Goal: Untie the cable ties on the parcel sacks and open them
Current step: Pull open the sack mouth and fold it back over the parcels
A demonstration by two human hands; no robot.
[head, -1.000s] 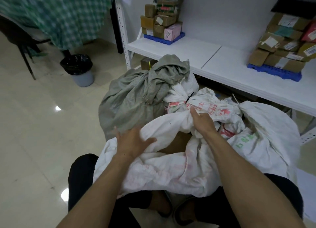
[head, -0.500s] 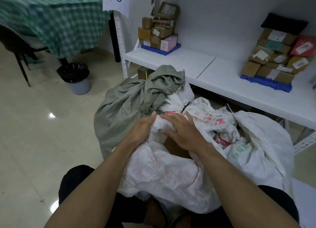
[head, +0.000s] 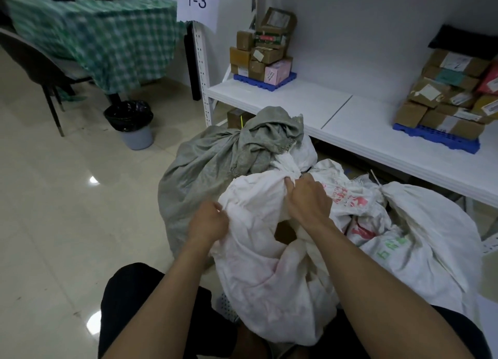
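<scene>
A white woven parcel sack (head: 269,278) stands between my knees, its mouth partly open with a brown box showing in the gap. My left hand (head: 208,221) grips the sack's left edge. My right hand (head: 310,199) grips the bunched cloth near the top. Just beyond my right fingers a black cable tie (head: 307,169) circles the neck of a second white sack with red print (head: 347,197). A grey-green sack (head: 215,164) leans behind on the left, and a further white sack (head: 431,229) lies to the right.
A white shelf (head: 336,116) runs behind the sacks, carrying stacked cartons on blue pallets (head: 265,78) (head: 436,137). A bin lined with a black bag (head: 134,128) stands on the tiled floor at left, near a chair (head: 40,70) and a green checked tablecloth (head: 107,40).
My left hand has slid from the top of the sack down to its left edge. My right hand has shifted up toward the tied neck. The camera has tilted slightly upward.
</scene>
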